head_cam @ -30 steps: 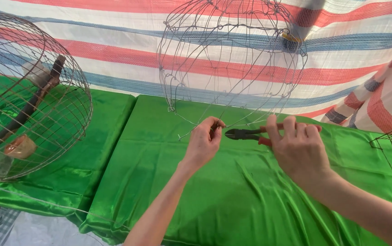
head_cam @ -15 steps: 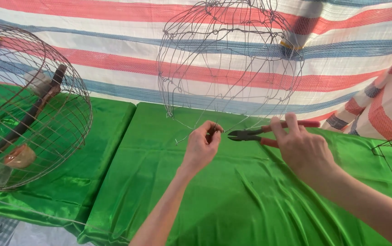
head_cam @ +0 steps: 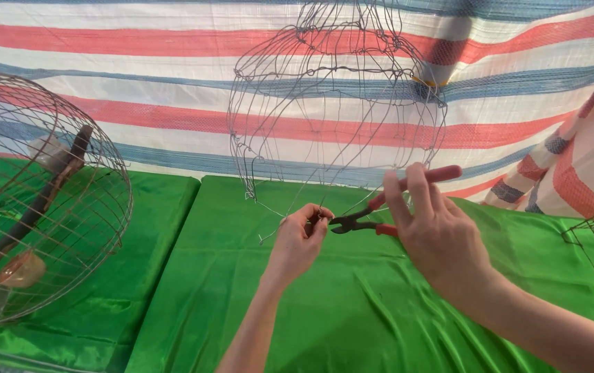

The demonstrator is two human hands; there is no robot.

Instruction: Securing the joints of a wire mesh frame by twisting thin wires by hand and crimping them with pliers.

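A thin wire (head_cam: 295,211) is pinched between the fingertips of the left hand (head_cam: 298,242), just below the open bottom of the wire frame (head_cam: 335,103) that hangs above the green tabletop (head_cam: 352,304). Red-handled pliers (head_cam: 373,214) are gripped in the right hand (head_cam: 435,231), fingers wrapped over the handles, and the dark tip is brought right up to the pinch point.

Several risks can be judged from this. The tip sits almost against the left fingertips, so skin could be nipped if the pliers are closed slightly off the wire. The wire is fine and springy; if it is released or cut under tension, its loose end could whip toward the hands. The frame looks light and hangs freely, so a hard pull could bend its ribs or set it swinging off the tool. A rounder wire cage (head_cam: 41,200) lies to the left, well apart, and is unlikely to be disturbed.
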